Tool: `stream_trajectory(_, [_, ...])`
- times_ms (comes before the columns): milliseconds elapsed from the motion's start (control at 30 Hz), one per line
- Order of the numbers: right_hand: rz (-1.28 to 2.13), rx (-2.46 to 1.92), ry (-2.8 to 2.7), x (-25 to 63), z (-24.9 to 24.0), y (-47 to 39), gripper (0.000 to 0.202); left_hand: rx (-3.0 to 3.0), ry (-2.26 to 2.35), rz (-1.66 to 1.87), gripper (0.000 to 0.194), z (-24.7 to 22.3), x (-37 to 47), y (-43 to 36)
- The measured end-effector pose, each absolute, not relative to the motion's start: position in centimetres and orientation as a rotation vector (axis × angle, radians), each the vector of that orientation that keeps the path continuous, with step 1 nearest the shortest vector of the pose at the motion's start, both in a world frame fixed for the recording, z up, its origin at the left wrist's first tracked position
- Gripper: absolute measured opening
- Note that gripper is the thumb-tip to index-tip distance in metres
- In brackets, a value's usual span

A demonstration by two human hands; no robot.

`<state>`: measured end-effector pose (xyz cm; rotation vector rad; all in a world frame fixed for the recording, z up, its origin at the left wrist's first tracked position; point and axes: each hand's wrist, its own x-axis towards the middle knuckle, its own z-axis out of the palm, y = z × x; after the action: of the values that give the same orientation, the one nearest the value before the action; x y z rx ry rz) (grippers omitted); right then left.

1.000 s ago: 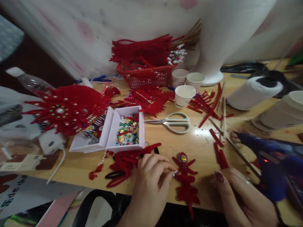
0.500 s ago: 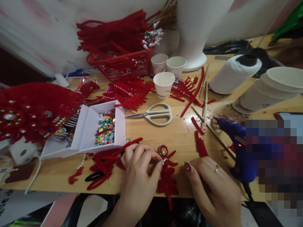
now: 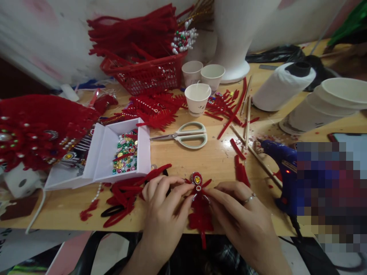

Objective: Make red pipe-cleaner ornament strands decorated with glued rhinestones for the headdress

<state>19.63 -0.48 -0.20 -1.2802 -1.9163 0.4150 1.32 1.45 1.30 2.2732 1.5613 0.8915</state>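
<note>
A red fuzzy ornament with a yellow gem and a smaller round gem below it lies at the table's front edge, its stem hanging over. My left hand pinches it from the left, thumb and forefinger beside the small gem. From the other side, the thumb and forefinger of my right hand, which wears a ring, grip it too. To the left, red fuzzy strips lie in a pile. Scissors rest beyond the hands, beside a white box of coloured beads and gems.
A blue glue gun with a lit red light stands on the right near thin sticks. Farther back are a red basket, paper cups, a thread cone and a white stand. A red beaded piece lies left.
My right hand has moved left to the ornament and now grips its right side. A small round gem now shows below the yellow one. The view has shifted slightly.
</note>
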Motion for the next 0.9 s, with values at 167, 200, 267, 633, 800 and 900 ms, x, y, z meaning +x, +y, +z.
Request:
stream_trajectory(167, [0.412, -1.339, -1.937, 19.2, -0.3, -0.5, 0.022, 2.294, 1.571, 0.936, 0.017, 0.8, 1.4, 1.4])
stream_trajectory(200, [0.419, -1.355, -1.930, 19.1, -0.3, -0.5, 0.022, 2.296, 1.567, 0.940, 0.017, 0.8, 1.4, 1.4])
stream_trajectory(267, [0.422, -1.384, -1.905, 19.0, -0.1, -0.4, 0.020, 2.291, 1.554, 0.936, 0.020, 0.9, 1.3, 1.4])
stream_trajectory(633, [0.462, -1.466, -1.845, 17.5, 0.2, 0.2, 0.008, 2.051, 1.363, 1.156, 0.025, 1.4, -1.0, 0.8])
stream_trajectory(800, [0.425, -1.459, -1.836, 17.4, 0.6, 0.1, 0.010, 2.092, 1.378, 1.103, 0.017, 1.3, -1.0, 1.1])
stream_trajectory(900, [0.402, -1.437, -1.847, 17.6, 0.8, 0.0, 0.012, 2.103, 1.373, 1.158, 0.012, 1.2, -0.8, 1.2])
